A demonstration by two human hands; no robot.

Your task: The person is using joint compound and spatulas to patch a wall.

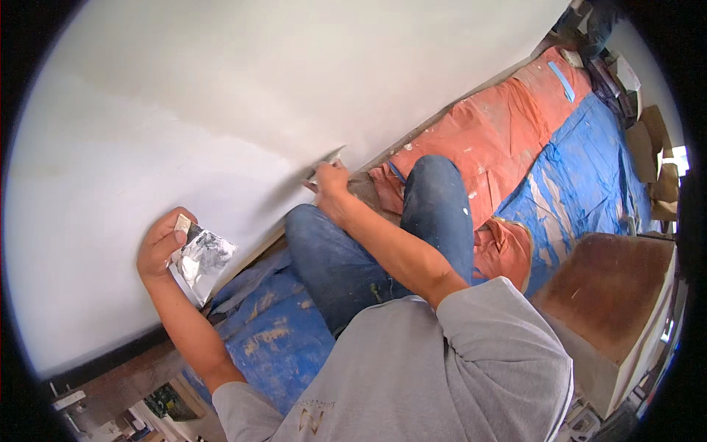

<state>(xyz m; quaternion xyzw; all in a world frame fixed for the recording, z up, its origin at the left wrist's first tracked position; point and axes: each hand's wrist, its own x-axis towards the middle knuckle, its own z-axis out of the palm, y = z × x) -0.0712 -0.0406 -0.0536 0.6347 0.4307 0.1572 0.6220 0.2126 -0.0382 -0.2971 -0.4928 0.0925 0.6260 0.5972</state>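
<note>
My left hand (161, 244) is closed on a wide metal putty knife (213, 267), its blade smeared with white filler (197, 254). It is held out to the left, in front of the wall. With my right hand (329, 184) I grip a second putty knife (335, 155), whose blade lies against or very close to the lower part of the white wall (213, 88), just above my knees. Slight blur covers its handle and part of the fingers. A greyish, damp-looking patch spreads over the wall above the right hand.
Blue sheeting (276, 342) and orange-red sheeting (508, 121) cover the floor, spotted with white. A brown-topped box-like piece (604, 287) stands close on my right. Cardboard (648, 144) and other items crowd the far right. My bent knees (438, 199) are near the wall's foot.
</note>
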